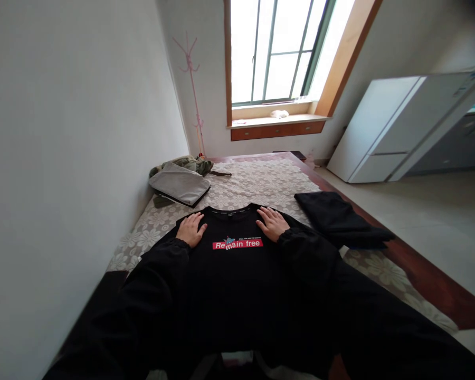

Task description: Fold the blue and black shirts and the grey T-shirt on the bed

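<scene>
Two dark sleeves (146, 295) lead to the left hand (190, 230) and right hand (273, 224), both slightly spread, touching one black shirt (229, 279) near one folded cloth (332, 216).

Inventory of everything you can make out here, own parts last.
shirt: 1, black with red print, spread on bed
folded cloth: at least 1, black, bed's right side
grey cloth: 1, grey, left by wall
olive garment: at least 1, olive, by grey cloth
bed cover: 1, beige floral, under clothes
coat stand: 1, pink, far left corner
window: 1, brown surround, far wall
sill item: 1, white, unidentifiable
refrigerator: 1, white, far right
cabinets: count unclear, grey, beyond refrigerator
hands: 2, bare, resting on shirt
</scene>
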A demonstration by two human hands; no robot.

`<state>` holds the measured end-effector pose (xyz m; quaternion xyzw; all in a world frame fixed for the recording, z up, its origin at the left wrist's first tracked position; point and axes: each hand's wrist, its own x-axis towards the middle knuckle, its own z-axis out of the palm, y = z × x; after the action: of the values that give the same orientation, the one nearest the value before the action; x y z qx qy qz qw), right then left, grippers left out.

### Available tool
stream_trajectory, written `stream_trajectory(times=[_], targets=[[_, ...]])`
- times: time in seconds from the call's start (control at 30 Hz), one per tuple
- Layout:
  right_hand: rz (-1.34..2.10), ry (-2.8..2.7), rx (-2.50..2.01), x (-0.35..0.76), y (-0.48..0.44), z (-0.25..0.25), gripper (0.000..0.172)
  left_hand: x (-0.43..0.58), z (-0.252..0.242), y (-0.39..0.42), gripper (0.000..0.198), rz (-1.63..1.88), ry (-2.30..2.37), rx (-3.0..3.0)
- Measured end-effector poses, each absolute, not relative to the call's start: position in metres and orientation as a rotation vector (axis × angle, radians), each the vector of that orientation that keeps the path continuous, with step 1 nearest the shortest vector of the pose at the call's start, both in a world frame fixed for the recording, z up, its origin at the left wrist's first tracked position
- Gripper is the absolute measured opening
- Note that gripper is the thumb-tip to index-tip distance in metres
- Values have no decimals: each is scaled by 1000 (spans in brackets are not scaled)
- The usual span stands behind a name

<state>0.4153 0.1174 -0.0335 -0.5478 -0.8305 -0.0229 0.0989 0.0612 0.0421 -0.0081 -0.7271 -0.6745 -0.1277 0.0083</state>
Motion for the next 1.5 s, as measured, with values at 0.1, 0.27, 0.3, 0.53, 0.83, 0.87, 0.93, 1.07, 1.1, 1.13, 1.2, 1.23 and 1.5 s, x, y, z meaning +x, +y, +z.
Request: stream_trajectory(times=[0.1,0.27,0.3,0.53,0.83,0.87,0.93,1.07,1.1,1.13,1.2,1.23,1.5], targets=[[-22,-2469,-1706,419,119,-38,64,58,-10,37,60,-262,-2171,-2262],[13,-2495,-1758,417,120,-30,66,61,-1,40,69,-83,-2252,-2222],[25,-2508,-1764,415,119,-28,66,63,1,41,70,-40,-2281,-2221],[81,-2474,-1887,388,117,-21,66,91,6,55,70,41,-2392,-2211],[75,-2479,-1817,384,117,-29,67,98,-5,54,73,-114,-2329,-2219],[72,-2478,-1818,384,118,-29,67,97,-6,54,73,-118,-2328,-2223],[70,-2477,-1821,384,118,-29,67,97,-6,54,74,-122,-2326,-2229],[72,-2481,-1828,383,118,-29,67,97,-7,52,73,-130,-2317,-2222],[70,-2482,-1827,383,118,-29,67,97,-7,52,73,-134,-2312,-2221],[68,-2482,-1827,384,118,-29,68,97,-7,51,73,-138,-2305,-2222],[66,-2482,-1826,384,118,-28,68,97,-7,50,73,-142,-2290,-2232],[65,-2482,-1826,384,117,-28,68,97,-7,49,73,-142,-2284,-2237],[63,-2475,-1820,384,116,-28,67,94,-8,40,73,-128,-2229,-2296]])
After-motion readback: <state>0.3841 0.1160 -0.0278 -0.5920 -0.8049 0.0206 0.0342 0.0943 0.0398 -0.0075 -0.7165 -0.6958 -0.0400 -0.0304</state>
